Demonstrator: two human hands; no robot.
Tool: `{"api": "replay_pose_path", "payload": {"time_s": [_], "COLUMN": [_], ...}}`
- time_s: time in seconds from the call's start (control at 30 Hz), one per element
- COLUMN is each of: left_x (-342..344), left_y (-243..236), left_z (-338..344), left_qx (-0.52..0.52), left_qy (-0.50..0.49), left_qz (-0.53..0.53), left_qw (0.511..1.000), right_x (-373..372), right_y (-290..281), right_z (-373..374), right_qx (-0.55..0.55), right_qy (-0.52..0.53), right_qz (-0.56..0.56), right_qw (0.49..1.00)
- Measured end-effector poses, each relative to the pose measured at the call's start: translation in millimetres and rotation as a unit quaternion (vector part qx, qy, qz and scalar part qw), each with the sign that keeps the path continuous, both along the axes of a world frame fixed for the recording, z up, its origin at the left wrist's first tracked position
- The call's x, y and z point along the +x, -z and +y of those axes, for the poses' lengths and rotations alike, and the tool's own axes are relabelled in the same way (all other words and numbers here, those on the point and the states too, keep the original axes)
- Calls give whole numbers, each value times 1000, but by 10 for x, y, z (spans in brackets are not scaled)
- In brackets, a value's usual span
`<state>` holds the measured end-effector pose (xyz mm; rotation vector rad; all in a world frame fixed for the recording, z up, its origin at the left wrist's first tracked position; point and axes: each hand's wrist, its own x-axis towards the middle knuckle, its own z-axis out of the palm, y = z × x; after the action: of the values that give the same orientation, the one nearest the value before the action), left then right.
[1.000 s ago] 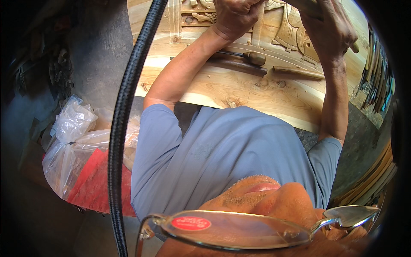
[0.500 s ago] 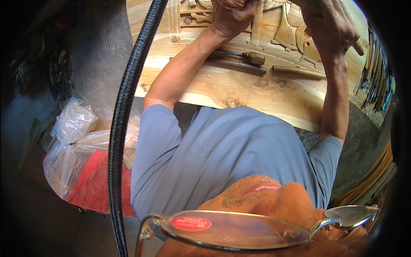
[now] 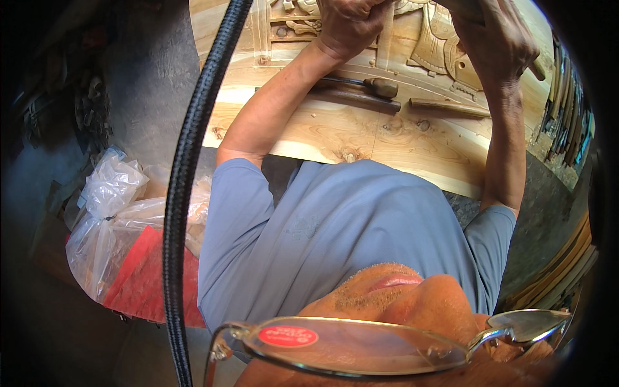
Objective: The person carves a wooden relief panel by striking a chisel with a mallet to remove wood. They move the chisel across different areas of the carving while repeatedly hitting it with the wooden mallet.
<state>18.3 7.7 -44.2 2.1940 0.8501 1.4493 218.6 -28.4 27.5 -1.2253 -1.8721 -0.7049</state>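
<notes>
At the top edge my left hand (image 3: 353, 29) is closed in a fist against the carved wooden panel (image 3: 435, 48). Whatever it grips is hidden by the fingers and the picture's edge. Farther right, my right hand (image 3: 498, 48) wraps around a wooden-handled tool (image 3: 538, 69); the handle's end pokes out past the hand, and the rest runs out of view at the top. Below the carving lie a chisel-like tool with a rounded wooden handle (image 3: 382, 88), a dark wooden bar (image 3: 354, 99) beside it, and a brown wooden stick (image 3: 449, 108).
Many slim tools (image 3: 564, 106) lie in a row at the panel's right side. Long curved strips (image 3: 561, 271) are stacked at the lower right. A tied clear plastic bag (image 3: 106, 193) rests on something red (image 3: 155, 277) at left. A black braided cable (image 3: 187, 174) crosses the view.
My right hand and the handle in it have shifted very slightly left. My left hand stays nearly in place, and the tools lying on the wood have not visibly moved.
</notes>
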Motion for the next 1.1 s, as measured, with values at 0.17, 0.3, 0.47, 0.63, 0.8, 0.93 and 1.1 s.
{"api": "replay_pose_path", "payload": {"time_s": [0.17,0.3,0.47,0.63,0.8,0.93,1.1], "left_x": [-37,-110,-113,-40,-78,-65,-69], "left_y": [91,186,136,109,86,111,95], "left_z": [-25,-1,-14,-27,-10,-60,-69], "left_qx": [-16,41,21,-63,-66,-113,-139], "left_qy": [-9,-20,-1,22,31,29,36], "left_qz": [16,69,94,-22,2,-14,-33], "left_qw": [1000,997,995,998,997,993,989], "right_x": [-9,2,-34,-45,12,40,-40], "right_y": [-38,-70,-99,-117,-74,-47,-111], "right_z": [-16,-45,-76,-74,-45,-32,-67], "right_qx": [1,-2,-20,-9,-3,0,-13], "right_qy": [-10,-14,-26,-39,-21,-24,-21], "right_qz": [12,17,14,37,11,9,27], "right_qw": [1000,1000,999,999,1000,1000,999]}}
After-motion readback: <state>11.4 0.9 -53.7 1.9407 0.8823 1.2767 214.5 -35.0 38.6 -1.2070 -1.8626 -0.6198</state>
